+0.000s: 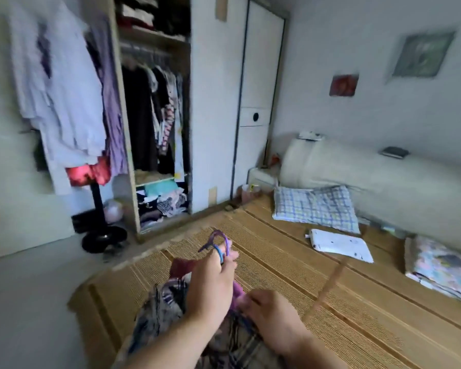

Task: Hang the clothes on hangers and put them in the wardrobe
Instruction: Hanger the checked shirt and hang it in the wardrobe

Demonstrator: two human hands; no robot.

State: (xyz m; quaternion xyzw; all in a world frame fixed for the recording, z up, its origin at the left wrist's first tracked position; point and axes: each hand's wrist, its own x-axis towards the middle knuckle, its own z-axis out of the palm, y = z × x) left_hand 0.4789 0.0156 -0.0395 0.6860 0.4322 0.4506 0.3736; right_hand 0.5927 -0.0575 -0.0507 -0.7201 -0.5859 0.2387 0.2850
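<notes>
Nearest: left hand [210, 283] raised over the lap, fingers curled tight around the necks of two plastic hangers, one purple hanger [218, 237] and one blue hanger [219, 254]. Both hooks stick up above the knuckles.

Right hand [270, 314] lower and to the right, knuckles up, fingers curled down and pinching the dark plaid garment [168, 310] at its upper edge. A purple strip shows between the two hands; whether it is hanger or cloth, cannot tell (blurred).

The plaid garment lies bunched under both forearms, on the near end of the woven straw-coloured bed mat [290, 265]. It is not in the wardrobe.

Mid-distance on the mat:
- flat white folded cloth with dark specks [341, 245]
- blue-and-white checked pillow [314, 206] just behind it
- folded pastel floral blanket [442, 267] at the right edge
- cream padded headboard [383, 177] along the wall

Left of the bed, grey floor, with a black round-based stand [104, 238]. It carries white and lilac garments [64, 89].

Far: tall white sliding-door wardrobe [216, 102], left bay open. Dark and patterned clothes hang on its rail [155, 115], folded stacks above, loose heaps below. Two small pictures [421, 54] on the right wall.
</notes>
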